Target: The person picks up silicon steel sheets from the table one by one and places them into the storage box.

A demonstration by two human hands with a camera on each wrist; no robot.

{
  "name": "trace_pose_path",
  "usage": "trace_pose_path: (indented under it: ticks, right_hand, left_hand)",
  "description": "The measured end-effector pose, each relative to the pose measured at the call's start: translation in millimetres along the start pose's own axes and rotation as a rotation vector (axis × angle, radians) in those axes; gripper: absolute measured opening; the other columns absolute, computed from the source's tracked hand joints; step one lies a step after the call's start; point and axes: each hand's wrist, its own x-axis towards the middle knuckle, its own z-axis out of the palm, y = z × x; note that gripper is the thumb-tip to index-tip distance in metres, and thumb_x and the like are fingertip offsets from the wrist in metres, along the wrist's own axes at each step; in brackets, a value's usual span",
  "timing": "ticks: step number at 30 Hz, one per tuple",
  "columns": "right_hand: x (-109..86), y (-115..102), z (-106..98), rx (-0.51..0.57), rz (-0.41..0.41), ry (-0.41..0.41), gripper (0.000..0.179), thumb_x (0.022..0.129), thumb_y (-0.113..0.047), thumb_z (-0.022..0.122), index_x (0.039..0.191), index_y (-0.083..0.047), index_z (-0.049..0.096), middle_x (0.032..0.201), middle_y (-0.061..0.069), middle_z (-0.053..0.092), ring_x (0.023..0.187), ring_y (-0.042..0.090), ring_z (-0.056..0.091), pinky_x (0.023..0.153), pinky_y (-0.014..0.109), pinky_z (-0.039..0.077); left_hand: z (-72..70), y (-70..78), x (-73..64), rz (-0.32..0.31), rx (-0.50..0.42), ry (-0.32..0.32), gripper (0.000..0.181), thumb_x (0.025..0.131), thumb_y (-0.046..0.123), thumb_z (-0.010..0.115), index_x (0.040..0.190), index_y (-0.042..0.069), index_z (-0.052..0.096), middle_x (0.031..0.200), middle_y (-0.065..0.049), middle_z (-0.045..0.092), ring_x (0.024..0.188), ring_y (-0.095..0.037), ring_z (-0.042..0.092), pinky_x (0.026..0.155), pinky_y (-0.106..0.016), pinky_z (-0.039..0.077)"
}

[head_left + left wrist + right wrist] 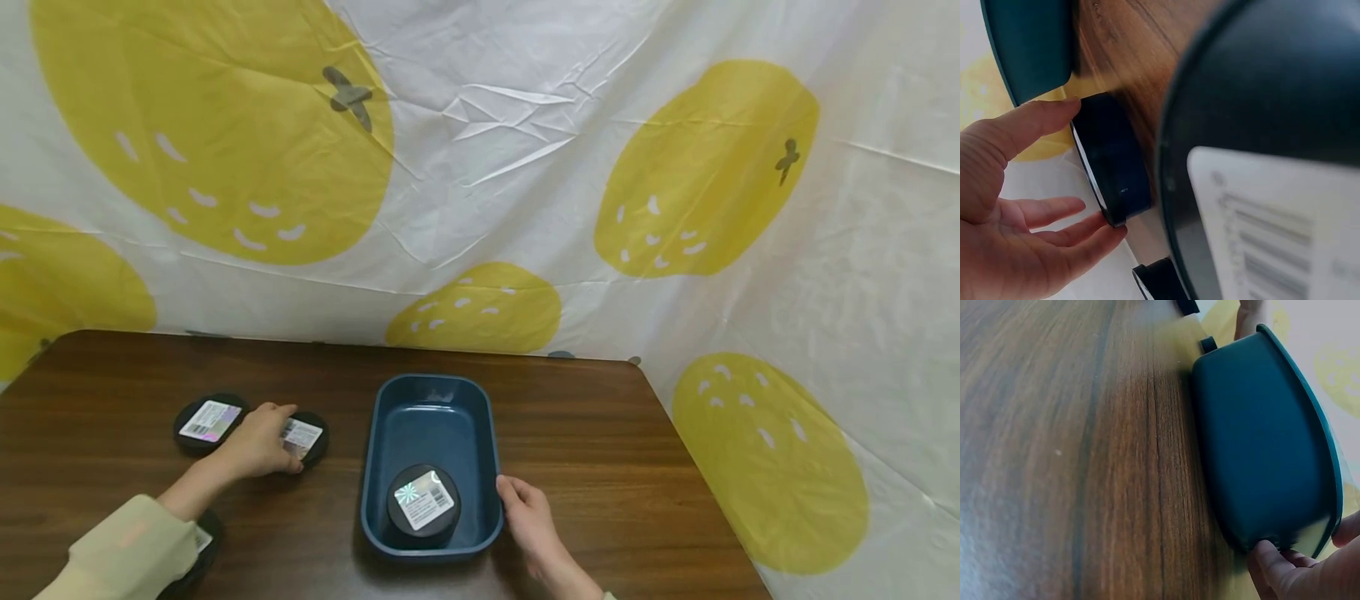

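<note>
I have the left hand [258,442] spanning the gripped tub [309,437], thumb on one side of its rim and fingertips on the other; whether it has left the bench [600,442] I cannot tell. It lies between the blue tray [431,429] and the outer tub [212,421], which is toward the bench's far left corner. My right hand [528,517] pinches the tray's right wall. The inner tub [423,504] sits in the tray's near end, label up.

What worries me is the left hold: contact looks limited to the edges, so a slack thumb could let the smooth tub drop or skid. The sleeve [135,542] crosses over the near tub [201,554], and a low forearm could shove that one toward the bench's near edge, out of my sight. A hard tug from the right could drag the tray and set the inner tub sliding.

From the head I see inside the tray but not under its rim; the right wrist view gives me the fingers low on the outer wall. The left wrist view shows the gripped tub's dark side and fingertip contact, which the head view hides.
</note>
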Motion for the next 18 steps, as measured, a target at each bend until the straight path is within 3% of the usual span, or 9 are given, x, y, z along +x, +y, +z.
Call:
trace_pose_path:
  ticks: [9, 18]
  right_hand:
    - [-0.7, 0.4, 0.1, 0.009, 0.003, -0.002, 0.042, 0.099, -0.017, 0.042, 0.117, 0.019, 0.051, 0.094, 0.013, 0.065, 0.079, 0.011, 0.06, 0.071, 0.029, 0.053]
    - [-0.8, 2.0, 1.2, 0.011, 0.0, 0.018, 0.04, 0.099, -0.019, 0.043, 0.111, 0.017, 0.056, 0.084, 0.003, 0.063, 0.074, 0.008, 0.057, 0.066, 0.024, 0.049]
  left_hand:
    - [-3.2, 6.2, 0.8, -0.016, 0.084, -0.033, 0.079, 0.048, 0.02, 0.085, 0.108, -0.021, 0.054, 0.097, -0.033, 0.054, 0.084, -0.047, 0.054, 0.071, -0.054, 0.048]
    - [-3.4, 7.1, 3.3, -0.046, 0.103, -0.06, 0.075, 0.043, 0.028, 0.087, 0.097, -0.017, 0.06, 0.084, -0.024, 0.053, 0.073, -0.036, 0.054, 0.063, -0.047, 0.047]
